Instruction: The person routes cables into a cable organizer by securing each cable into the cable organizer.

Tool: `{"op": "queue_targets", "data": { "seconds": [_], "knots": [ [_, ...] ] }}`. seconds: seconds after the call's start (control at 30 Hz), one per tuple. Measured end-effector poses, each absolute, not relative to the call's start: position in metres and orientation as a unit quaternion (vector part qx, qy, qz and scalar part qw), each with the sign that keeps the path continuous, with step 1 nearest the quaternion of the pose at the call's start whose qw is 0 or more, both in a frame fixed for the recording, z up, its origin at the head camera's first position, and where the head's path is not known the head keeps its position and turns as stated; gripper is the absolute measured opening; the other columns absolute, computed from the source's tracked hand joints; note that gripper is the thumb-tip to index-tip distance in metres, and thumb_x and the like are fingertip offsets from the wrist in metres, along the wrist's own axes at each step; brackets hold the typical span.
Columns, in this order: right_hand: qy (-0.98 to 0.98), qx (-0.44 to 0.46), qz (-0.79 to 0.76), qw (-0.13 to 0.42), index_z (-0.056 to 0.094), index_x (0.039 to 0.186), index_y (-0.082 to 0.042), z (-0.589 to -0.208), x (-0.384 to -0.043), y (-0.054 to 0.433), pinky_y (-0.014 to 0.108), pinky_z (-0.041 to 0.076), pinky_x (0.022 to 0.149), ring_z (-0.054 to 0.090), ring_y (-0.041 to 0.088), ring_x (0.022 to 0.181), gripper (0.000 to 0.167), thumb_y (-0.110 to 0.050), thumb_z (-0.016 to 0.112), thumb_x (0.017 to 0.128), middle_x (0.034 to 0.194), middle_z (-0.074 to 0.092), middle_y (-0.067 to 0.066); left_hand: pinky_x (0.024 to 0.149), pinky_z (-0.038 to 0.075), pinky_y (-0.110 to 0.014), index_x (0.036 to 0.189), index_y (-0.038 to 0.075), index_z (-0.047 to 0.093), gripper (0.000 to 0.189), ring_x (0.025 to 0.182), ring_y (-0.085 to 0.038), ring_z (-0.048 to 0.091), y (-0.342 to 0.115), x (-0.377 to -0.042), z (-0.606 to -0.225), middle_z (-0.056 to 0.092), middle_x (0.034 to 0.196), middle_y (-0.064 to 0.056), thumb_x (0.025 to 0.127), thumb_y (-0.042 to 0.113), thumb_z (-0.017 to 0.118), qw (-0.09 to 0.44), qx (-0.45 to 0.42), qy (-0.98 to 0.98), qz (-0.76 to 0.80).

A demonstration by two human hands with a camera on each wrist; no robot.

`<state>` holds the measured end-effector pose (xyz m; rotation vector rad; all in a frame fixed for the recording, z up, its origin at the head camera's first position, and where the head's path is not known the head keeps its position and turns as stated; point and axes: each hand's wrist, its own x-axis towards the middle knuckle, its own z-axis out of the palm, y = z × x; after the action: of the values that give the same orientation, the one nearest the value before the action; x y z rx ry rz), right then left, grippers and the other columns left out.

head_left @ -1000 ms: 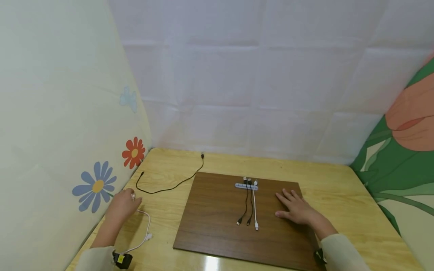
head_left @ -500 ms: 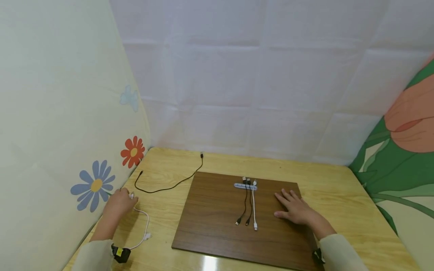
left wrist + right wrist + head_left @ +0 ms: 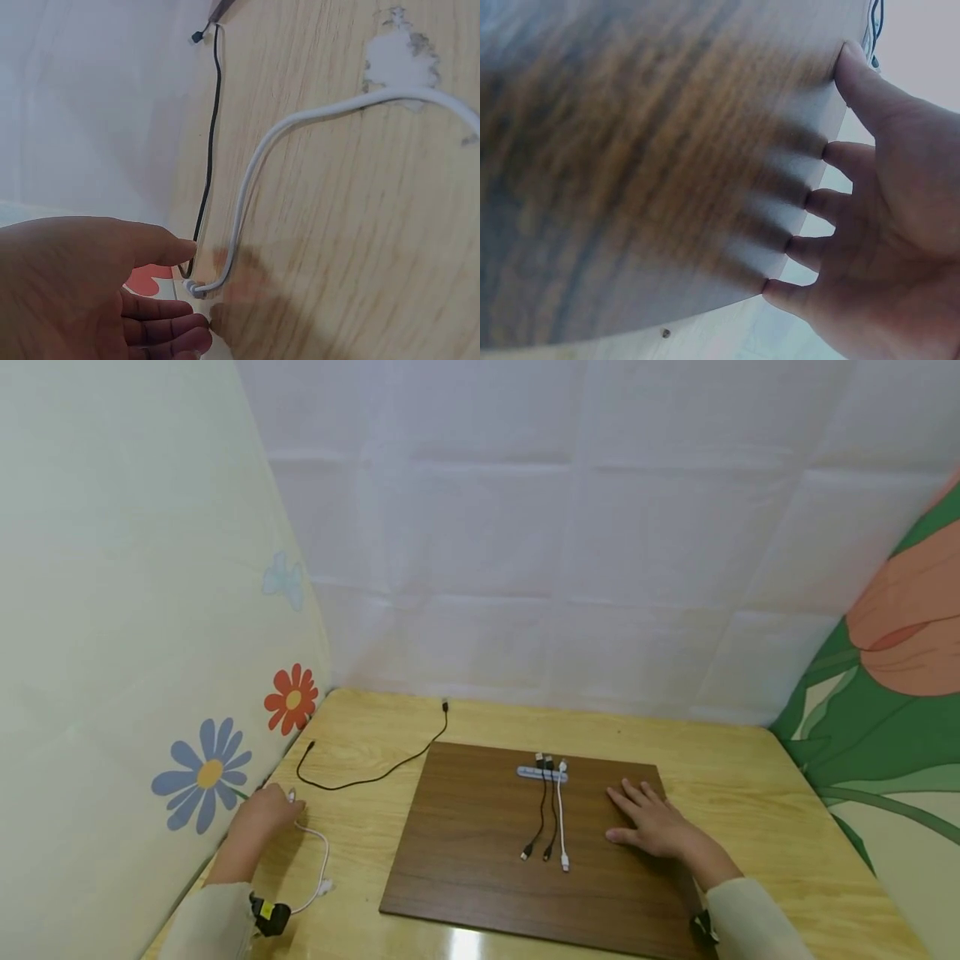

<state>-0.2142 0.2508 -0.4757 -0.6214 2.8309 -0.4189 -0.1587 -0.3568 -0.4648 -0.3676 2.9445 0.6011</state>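
At the left of the table, my left hand [image 3: 264, 812] is low beside the end of a white charging cable [image 3: 324, 852]. In the left wrist view, thumb and fingers stand apart, with the white cable's end [image 3: 196, 289] showing in the gap between them. My right hand [image 3: 651, 821] rests on the right part of a dark brown board [image 3: 465, 860], fingers spread. Its fingertips [image 3: 826, 150] touch the board's surface in the right wrist view. On the board, a light blue cable clip strip [image 3: 528, 772] bears two black cables [image 3: 542, 810] and a white cable [image 3: 564, 818], side by side.
A longer black cable [image 3: 375, 779] curves over the table [image 3: 360, 718] behind and left of the board. A flowered panel [image 3: 208, 774] borders the left side. A white sheet [image 3: 480, 643] hangs at the back, and a leaf-patterned panel [image 3: 892, 718] stands right.
My left hand has drawn slightly left and down, and the white cable's plug beyond its fingers shows more. My right hand stays on the board.
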Motion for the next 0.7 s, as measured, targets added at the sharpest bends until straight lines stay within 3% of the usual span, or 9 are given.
{"op": "queue_targets", "data": {
  "seconds": [0.4,0.7],
  "knots": [
    [0.962,-0.208,-0.139,0.108,0.040,0.153,0.000,-0.477,-0.216,0.250,0.080,0.020,0.105,0.016,0.062,0.143,0.080,-0.050,0.065,0.095,0.158,0.026,0.036,0.064,0.045,-0.043,0.070,0.004,0.045,0.027,0.066,-0.028,0.050,-0.360,-0.169,-0.470,0.053,0.074,-0.015,0.091,0.021,0.051,0.055,-0.109,0.974,0.191],
    [0.962,-0.211,-0.136,0.106,0.039,0.153,0.000,-0.478,-0.217,0.251,0.080,0.021,0.104,0.016,0.063,0.143,0.081,-0.050,0.064,0.095,0.158,0.026,0.035,0.062,0.044,-0.041,0.070,0.004,0.050,0.029,0.064,-0.028,0.050,-0.363,-0.180,-0.476,0.054,0.073,-0.015,0.096,0.015,0.044,0.064,-0.109,0.975,0.186]
  ]
}}
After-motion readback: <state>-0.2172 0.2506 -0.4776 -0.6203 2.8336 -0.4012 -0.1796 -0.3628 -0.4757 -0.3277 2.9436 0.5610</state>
